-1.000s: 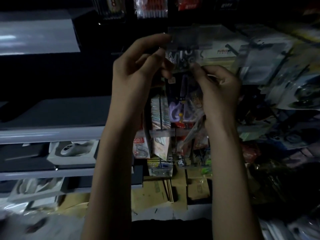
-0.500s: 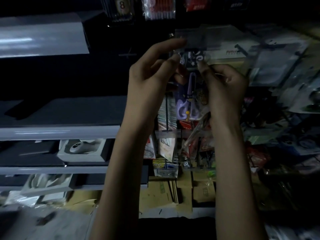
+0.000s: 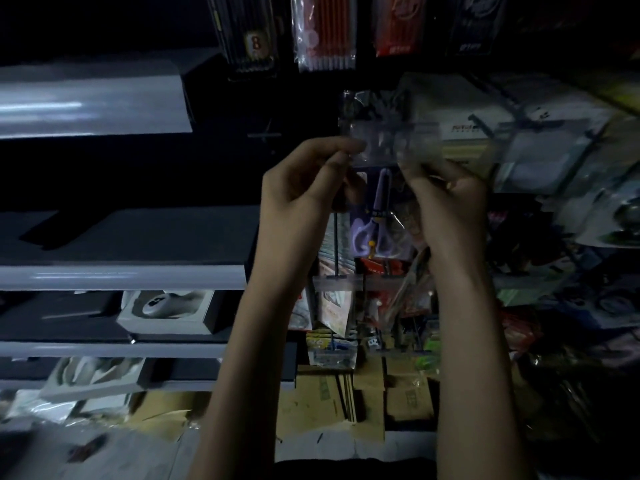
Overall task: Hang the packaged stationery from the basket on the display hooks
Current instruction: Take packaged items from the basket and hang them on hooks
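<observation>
A clear packet of purple scissors (image 3: 375,216) hangs between my two raised hands in front of the dim display wall. My left hand (image 3: 304,188) pinches the packet's top left corner. My right hand (image 3: 446,199) grips its top right edge. The packet's top sits right at a transparent hook label strip (image 3: 394,140). Whether the hook passes through the packet's hole is too blurred to tell. The basket is not in view.
Pencil and pen packs (image 3: 325,32) hang above. More packaged goods (image 3: 554,150) crowd the hooks on the right. Grey shelves (image 3: 121,275) with boxed items (image 3: 166,310) run along the left. Cardboard boxes (image 3: 346,403) lie on the floor below.
Both hands with the scissors packet have shifted right and slightly lower in view, and its top has come up against the clear label strip. More hanging packs show at the top.
</observation>
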